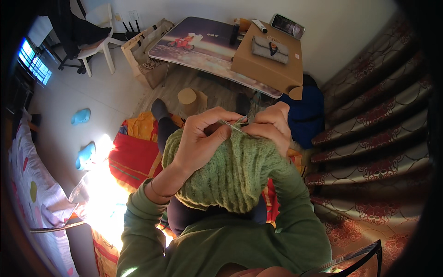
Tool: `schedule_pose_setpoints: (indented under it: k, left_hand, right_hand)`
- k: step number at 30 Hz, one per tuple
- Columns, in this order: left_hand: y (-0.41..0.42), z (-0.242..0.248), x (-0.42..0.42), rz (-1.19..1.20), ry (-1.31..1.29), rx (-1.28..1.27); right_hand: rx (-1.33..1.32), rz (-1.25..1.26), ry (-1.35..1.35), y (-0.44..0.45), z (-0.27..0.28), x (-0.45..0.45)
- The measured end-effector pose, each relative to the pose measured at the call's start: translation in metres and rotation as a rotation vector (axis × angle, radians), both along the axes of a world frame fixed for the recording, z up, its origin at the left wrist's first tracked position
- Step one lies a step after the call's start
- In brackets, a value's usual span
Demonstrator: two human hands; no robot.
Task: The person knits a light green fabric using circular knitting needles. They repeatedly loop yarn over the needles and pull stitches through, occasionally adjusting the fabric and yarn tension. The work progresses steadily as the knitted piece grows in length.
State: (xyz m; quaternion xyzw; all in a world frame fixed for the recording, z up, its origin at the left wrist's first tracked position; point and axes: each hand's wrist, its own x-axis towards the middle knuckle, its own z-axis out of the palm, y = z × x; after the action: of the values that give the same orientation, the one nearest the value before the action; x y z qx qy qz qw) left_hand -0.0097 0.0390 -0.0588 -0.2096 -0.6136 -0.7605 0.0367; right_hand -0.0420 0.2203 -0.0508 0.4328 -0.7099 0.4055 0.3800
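A bulky piece of ribbed green knitting (221, 173) spreads over my lap and thighs. At its far edge, thin knitting needles (226, 122) cross between my two hands, with green stitches around the crossing. My left hand (199, 140) pinches the work and a needle between thumb and fingers, its wrist bearing a thin band. Curled with knuckles up, my right hand (271, 124) grips the work and needle from the other side. The fingers partly hide the needle ends.
Ahead stands a folding table (204, 34) with a cardboard box (242, 65), a grey felt pouch (270, 50) and a phone (288, 26). A paper bag (138, 59) is beside it. Patterned curtains (373, 138) hang right; blue clogs (86, 155) lie left on the floor.
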Motion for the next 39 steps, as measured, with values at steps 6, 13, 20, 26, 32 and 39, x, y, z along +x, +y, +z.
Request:
schedule_pose_setpoints:
  k: [6,13,20,26,32,39]
  left_hand:
    - [0.0,0.004,0.004,0.089,-0.093,0.116]
    - [0.002,0.006,0.002,0.128,-0.092,0.17]
    - [0.003,0.004,0.004,0.133,-0.124,0.178]
    - [0.007,0.003,0.005,0.059,-0.114,0.06]
    - [0.006,0.002,0.002,0.12,-0.071,0.188]
    - [0.002,0.003,0.002,0.088,-0.05,0.091]
  right_hand:
    - [-0.097,-0.171,-0.014,0.002,0.002,-0.001]
    - [-0.019,-0.126,0.066,0.007,-0.002,0.002]
    - [0.019,-0.159,0.077,0.003,0.001,0.002]
    - [-0.034,0.198,-0.437,-0.013,0.013,-0.014]
    - [0.059,-0.13,-0.024,0.011,0.004,-0.008]
    - [-0.005,0.027,-0.052,0.011,-0.001,0.0]
